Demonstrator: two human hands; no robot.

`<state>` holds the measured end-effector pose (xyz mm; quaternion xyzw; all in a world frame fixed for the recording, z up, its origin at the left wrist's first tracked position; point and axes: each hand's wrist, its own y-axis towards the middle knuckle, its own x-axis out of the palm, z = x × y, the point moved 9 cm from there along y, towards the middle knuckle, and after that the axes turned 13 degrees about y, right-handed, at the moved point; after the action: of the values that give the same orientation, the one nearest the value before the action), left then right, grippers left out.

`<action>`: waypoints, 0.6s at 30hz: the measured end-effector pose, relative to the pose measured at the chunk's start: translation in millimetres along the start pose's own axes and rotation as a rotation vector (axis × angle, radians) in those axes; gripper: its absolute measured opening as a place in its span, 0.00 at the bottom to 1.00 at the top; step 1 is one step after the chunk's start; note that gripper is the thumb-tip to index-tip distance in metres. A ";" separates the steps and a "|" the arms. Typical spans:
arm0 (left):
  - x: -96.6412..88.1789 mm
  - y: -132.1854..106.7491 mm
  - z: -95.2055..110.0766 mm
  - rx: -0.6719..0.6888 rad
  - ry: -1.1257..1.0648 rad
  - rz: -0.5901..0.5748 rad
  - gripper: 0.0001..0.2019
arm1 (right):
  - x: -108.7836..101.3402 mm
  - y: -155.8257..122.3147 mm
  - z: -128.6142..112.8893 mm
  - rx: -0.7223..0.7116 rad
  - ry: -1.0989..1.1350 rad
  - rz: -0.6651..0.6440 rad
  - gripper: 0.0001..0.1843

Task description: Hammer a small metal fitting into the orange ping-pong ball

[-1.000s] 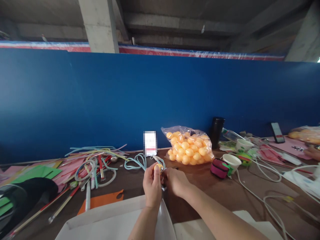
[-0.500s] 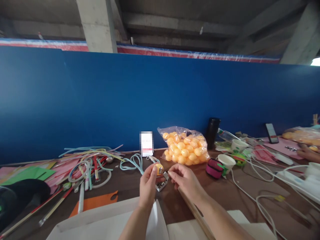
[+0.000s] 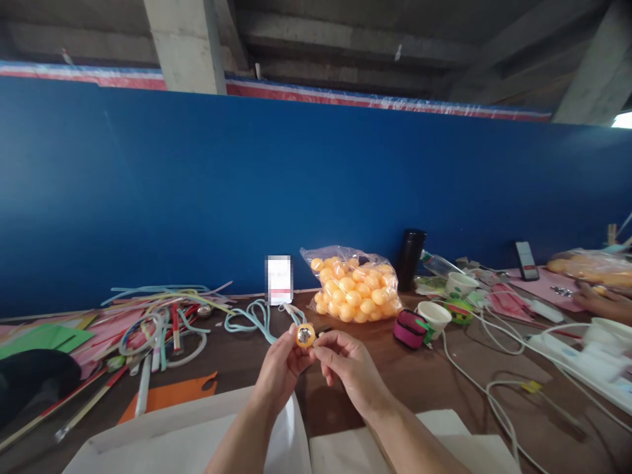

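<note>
My left hand (image 3: 279, 370) pinches a small orange ball (image 3: 305, 335) with a shiny metal piece set in its front. It holds the ball up over the brown table (image 3: 424, 375). My right hand (image 3: 344, 365) is right beside the ball, its fingers curled with the fingertips pinched near the ball's right side. Whether they hold anything is too small to see. A clear bag of orange balls (image 3: 351, 289) lies on the table behind my hands.
Coloured strips, straws and paper (image 3: 162, 316) litter the table's left. White boxes (image 3: 197, 441) sit at the near edge. To the right are a black cup (image 3: 411, 259), pink pouch (image 3: 411, 328), paper cups (image 3: 435, 315), white cables (image 3: 498, 395) and another person's hand (image 3: 600, 301). A blue wall (image 3: 316, 191) backs the table.
The view shifted right and down a little. My hands parted, then came together again around the ball, which now shows its metal piece. The small grey box seen below my hands is gone from view.
</note>
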<state>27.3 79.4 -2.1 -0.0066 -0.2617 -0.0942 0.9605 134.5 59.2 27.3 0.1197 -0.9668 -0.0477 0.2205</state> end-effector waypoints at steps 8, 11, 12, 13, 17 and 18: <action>2.5 -0.8 -1.5 -0.054 0.085 0.031 0.16 | -6.7 4.3 10.6 0.002 0.145 0.013 0.08; 2.5 -1.7 -1.8 -0.064 0.105 0.029 0.16 | -8.0 5.2 12.6 0.005 0.194 0.019 0.09; 2.8 -1.9 -2.0 -0.066 0.110 0.022 0.16 | -8.2 5.3 13.0 0.008 0.213 0.020 0.09; 3.1 -2.0 -2.1 -0.066 0.113 0.014 0.15 | -8.2 5.3 13.4 0.012 0.229 0.022 0.09; 3.4 -1.8 0.0 -0.038 0.105 -0.008 0.15 | -6.6 4.7 13.6 0.021 0.250 0.009 0.08; 3.9 -1.6 0.8 -0.030 0.098 -0.016 0.16 | -6.0 4.5 13.5 0.021 0.246 0.002 0.08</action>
<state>29.9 77.2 0.4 -0.0143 -0.2128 -0.1061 0.9712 132.8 65.6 13.3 0.1262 -0.9330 -0.0224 0.3364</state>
